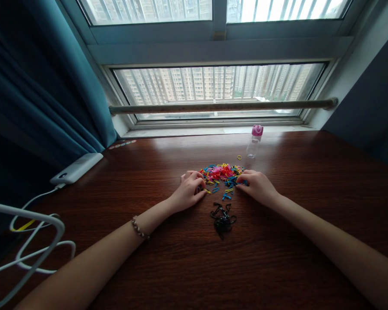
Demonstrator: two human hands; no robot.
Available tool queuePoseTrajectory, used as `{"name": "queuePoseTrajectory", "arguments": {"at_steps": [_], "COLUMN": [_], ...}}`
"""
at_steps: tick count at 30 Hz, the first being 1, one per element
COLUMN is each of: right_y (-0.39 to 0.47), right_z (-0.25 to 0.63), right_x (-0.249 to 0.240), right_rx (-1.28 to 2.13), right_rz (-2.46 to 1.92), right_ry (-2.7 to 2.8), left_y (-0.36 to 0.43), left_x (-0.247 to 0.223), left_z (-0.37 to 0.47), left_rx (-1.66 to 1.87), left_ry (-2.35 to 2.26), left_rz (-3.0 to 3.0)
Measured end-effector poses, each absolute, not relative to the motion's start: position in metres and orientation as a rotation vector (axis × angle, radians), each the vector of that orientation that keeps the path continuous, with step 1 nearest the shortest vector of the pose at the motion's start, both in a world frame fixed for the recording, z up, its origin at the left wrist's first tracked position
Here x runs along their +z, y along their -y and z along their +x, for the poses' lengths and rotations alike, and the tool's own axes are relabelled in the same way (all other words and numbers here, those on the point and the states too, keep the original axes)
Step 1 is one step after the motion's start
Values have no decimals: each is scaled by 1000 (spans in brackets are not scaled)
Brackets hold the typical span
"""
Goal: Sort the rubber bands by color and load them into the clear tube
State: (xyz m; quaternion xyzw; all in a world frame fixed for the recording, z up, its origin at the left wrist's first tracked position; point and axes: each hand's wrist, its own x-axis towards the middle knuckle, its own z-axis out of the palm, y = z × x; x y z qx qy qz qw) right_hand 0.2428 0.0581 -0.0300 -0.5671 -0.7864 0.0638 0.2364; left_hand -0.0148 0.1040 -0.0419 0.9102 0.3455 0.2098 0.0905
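A heap of small colourful rubber bands (220,172), in pink, red, yellow and blue, lies on the table between my hands. My left hand (190,189) rests at the heap's left edge, its fingers curled and its thumb near the bands; what lies under the fingers is mostly hidden. At the right edge, my right hand (258,185) has its fingertips and thumb closed in among blue and dark bands. Nearer to me sits a separate bunch of black rubber bands (223,221). A few blue bands (226,196) lie loose between the two groups.
Behind the heap stands a clear bottle with a pink lid (255,142), a single yellow band (239,157) beside it. A white power strip (77,168) and looped white cable (48,241) occupy the left side. The window bar (220,106) crosses beyond the wooden table (194,275).
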Motion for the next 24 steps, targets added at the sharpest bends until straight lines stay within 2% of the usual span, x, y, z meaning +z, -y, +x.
{"name": "queuePoseTrajectory", "arguments": {"at_steps": [10, 13, 18, 24], "right_y": [-64, -69, -73, -66], "right_z": [245, 248, 248, 244], "right_x": [-41, -41, -34, -19], "right_rx": [153, 363, 919, 1087], "right_rz": [-1597, -1573, -1458, -1404], "right_ry": [2083, 1943, 1556, 1378], "left_y": [-108, -109, -111, -112], "left_x": [-44, -44, -47, -47], "left_z": [-15, -15, -17, -20], "left_rx": [691, 772, 907, 993], "left_ry": [-1062, -1128, -1208, -1189], "left_rz": [2628, 2542, 2407, 2368]}}
